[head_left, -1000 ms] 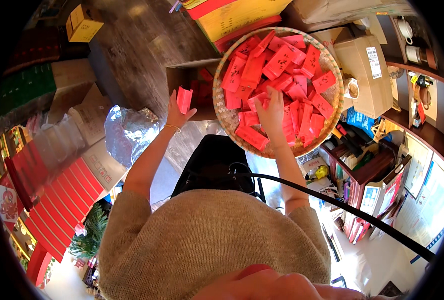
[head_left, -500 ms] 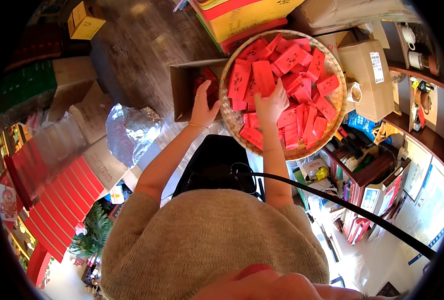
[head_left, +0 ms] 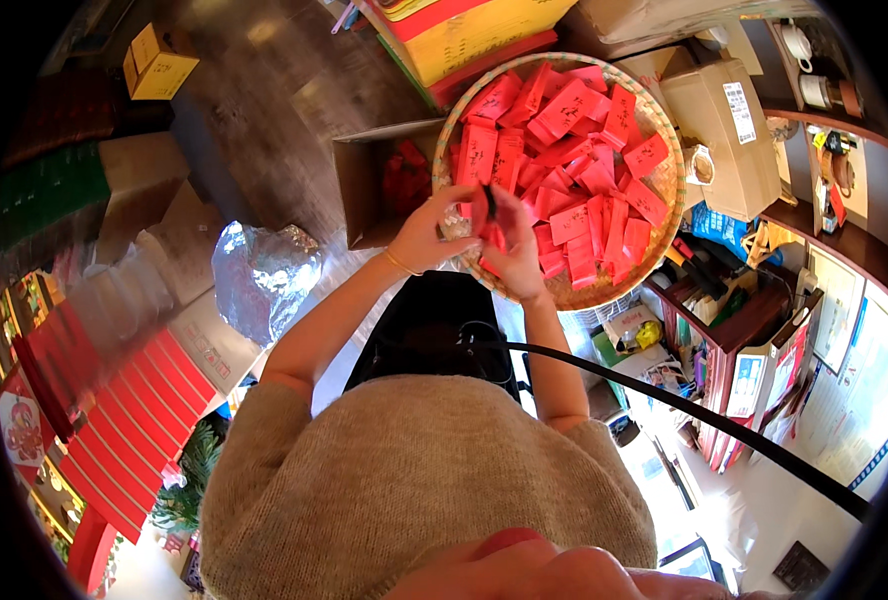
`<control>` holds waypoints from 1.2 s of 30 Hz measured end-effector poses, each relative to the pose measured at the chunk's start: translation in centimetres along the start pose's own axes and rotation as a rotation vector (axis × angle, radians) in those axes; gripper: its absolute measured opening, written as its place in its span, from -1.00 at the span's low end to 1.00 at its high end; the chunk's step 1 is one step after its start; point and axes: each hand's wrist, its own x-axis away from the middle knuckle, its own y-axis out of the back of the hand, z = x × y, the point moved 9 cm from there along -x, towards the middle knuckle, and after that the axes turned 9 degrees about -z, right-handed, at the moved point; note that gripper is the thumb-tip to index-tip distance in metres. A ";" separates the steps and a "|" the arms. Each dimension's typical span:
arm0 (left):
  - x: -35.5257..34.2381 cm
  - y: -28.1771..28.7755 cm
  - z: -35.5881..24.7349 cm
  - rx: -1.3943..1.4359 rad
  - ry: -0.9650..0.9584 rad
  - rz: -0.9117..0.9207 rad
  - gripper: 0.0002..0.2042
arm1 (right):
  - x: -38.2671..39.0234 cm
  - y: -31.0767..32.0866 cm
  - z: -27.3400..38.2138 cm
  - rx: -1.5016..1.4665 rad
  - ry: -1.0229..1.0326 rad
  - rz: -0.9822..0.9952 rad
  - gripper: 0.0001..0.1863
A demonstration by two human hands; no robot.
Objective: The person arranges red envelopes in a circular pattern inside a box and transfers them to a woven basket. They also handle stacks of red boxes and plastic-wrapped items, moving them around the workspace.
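My right hand (head_left: 516,252) is closed on a small red paper packet (head_left: 495,236) over the near left rim of a round woven basket (head_left: 676,215). The packet is partly hidden by the fingers and smeared by motion, with a dark patch at its upper end. Close against it on the left is my left hand (head_left: 426,236), thumb and fingers apart in a curve; whether its fingertips touch the packet I cannot tell. Many more red packets (head_left: 567,108) with dark marks lie heaped in the basket. An open cardboard box (head_left: 356,190) beside the basket holds some red packets (head_left: 407,178) in shadow.
Crumpled silver foil-like material (head_left: 264,275) lies left of my left arm. Yellow-and-red packaging (head_left: 474,45) stands behind the basket. Right of it are a closed carton (head_left: 714,140) and crowded shelves (head_left: 844,250). A black cable (head_left: 684,410) crosses on the right.
My left hand has come out of the cardboard box and moved right to meet my right hand. My right hand has drawn a red packet back toward me and left from the heap.
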 end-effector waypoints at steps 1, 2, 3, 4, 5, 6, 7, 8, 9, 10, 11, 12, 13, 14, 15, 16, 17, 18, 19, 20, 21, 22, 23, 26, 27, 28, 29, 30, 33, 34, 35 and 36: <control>0.5 0.5 0.8 -0.009 0.009 -0.019 -0.28 | 0.4 0.1 -1.4 0.088 -0.011 0.037 -0.19; 1.1 1.3 1.5 -0.025 0.022 -0.037 -0.31 | 0.7 0.2 -1.4 0.157 0.026 0.036 -0.20; 1.7 2.1 2.3 -0.040 0.035 -0.055 -0.34 | 1.1 0.2 -1.4 0.226 0.061 0.036 -0.20; 2.2 3.3 3.1 -0.067 0.026 -0.094 -0.36 | 1.4 0.1 -1.1 0.300 0.099 0.043 -0.20; 2.8 4.8 4.0 -0.095 0.018 -0.136 -0.37 | 1.4 0.6 -0.1 0.372 0.169 -0.013 -0.28; 3.3 6.2 4.9 -0.124 0.010 -0.179 -0.39 | 1.0 1.7 0.1 0.424 0.177 -0.068 -0.33; 3.5 7.4 6.1 -0.112 0.048 -0.217 -0.38 | 0.4 3.3 0.2 0.476 0.181 -0.125 -0.37; 3.6 8.7 7.6 -0.102 0.087 -0.257 -0.37 | -0.2 4.9 0.3 0.527 0.185 -0.182 -0.42; 3.9 10.4 10.3 -0.118 0.160 -0.263 -0.31 | -0.9 6.3 1.0 0.574 0.197 -0.249 -0.48; 4.4 11.5 11.1 -0.325 0.145 -0.297 -0.29 | -1.8 7.9 1.6 0.624 0.209 -0.317 -0.54; 4.6 12.3 11.4 -0.530 0.125 -0.326 -0.26 | -2.8 9.4 2.2 0.642 0.288 -0.368 -0.57; 4.9 13.1 11.7 -0.736 0.106 -0.356 -0.23 | -3.9 10.6 2.7 0.659 0.368 -0.416 -0.59; 5.3 13.6 12.8 -0.718 0.127 -0.332 -0.16 | -5.3 11.0 3.0 0.737 0.379 -0.394 -0.61; 5.3 13.4 12.9 -0.716 0.114 -0.316 -0.17 | -6.6 11.2 3.5 0.816 0.386 -0.371 -0.62; 5.3 13.1 13.0 -0.714 0.101 -0.301 -0.18 | -7.6 11.0 3.7 0.895 0.394 -0.346 -0.63; 5.1 12.9 13.0 -0.716 0.086 -0.286 -0.18 | -8.4 10.6 2.9 0.884 0.329 -0.335 -0.63; 5.1 12.5 12.7 -0.703 0.039 -0.313 -0.23 | -9.0 10.0 2.0 0.872 0.264 -0.323 -0.62; 5.3 12.1 12.6 -0.719 0.026 -0.326 -0.25 | -9.6 9.2 1.0 0.859 0.199 -0.310 -0.62; 4.9 11.3 12.3 -0.727 0.005 -0.332 -0.27 | -9.9 8.6 -1.0 0.935 0.212 -0.285 -0.48; 4.7 10.6 11.7 -0.737 -0.011 -0.342 -0.30 | -9.6 7.2 -1.5 1.016 0.228 -0.303 -0.42; 4.3 9.8 11.1 -0.672 -0.034 -0.359 -0.35 | -9.1 5.4 -2.0 1.097 0.243 -0.322 -0.37; 3.8 9.0 10.0 -0.647 -0.065 -0.356 -0.35 | -8.8 3.8 -2.5 1.174 0.259 -0.335 -0.31; 3.0 8.0 8.9 -0.619 -0.100 -0.347 -0.34 | -8.5 3.5 -3.2 1.194 0.219 -0.389 -0.28; 0.5 5.2 6.7 -0.480 -0.124 -0.302 -0.34 | -7.8 3.7 -5.3 1.160 0.119 -0.532 -0.21; -0.5 4.4 6.9 -0.367 -0.063 -0.281 -0.34 | -7.7 4.0 -6.0 1.094 0.101 -0.572 -0.20; -1.2 3.5 7.5 -0.247 -0.002 -0.256 -0.33 | -7.4 4.6 -6.7 1.035 0.079 -0.613 -0.19; -2.0 2.7 8.0 -0.270 0.026 -0.244 -0.34 | -7.2 5.2 -7.7 0.946 0.051 -0.617 -0.20; -2.9 2.0 8.5 -0.293 0.054 -0.230 -0.34 | -7.0 5.9 -8.6 0.857 0.023 -0.621 -0.21; -5.1 1.2 9.5 -0.502 -0.001 -0.290 -0.36 | -6.5 8.2 -10.2 0.629 -0.122 -0.615 -0.24; -5.7 0.8 9.1 -0.592 -0.046 -0.318 -0.36 | -6.1 9.0 -10.7 0.560 -0.181 -0.619 -0.25; -6.2 0.6 9.5 -0.590 0.009 -0.337 -0.38 | -5.6 9.7 -10.4 0.539 -0.160 -0.661 -0.31; -6.6 0.5 9.9 -0.587 0.064 -0.355 -0.39 | -5.5 10.0 -10.5 0.436 -0.157 -0.658 -0.34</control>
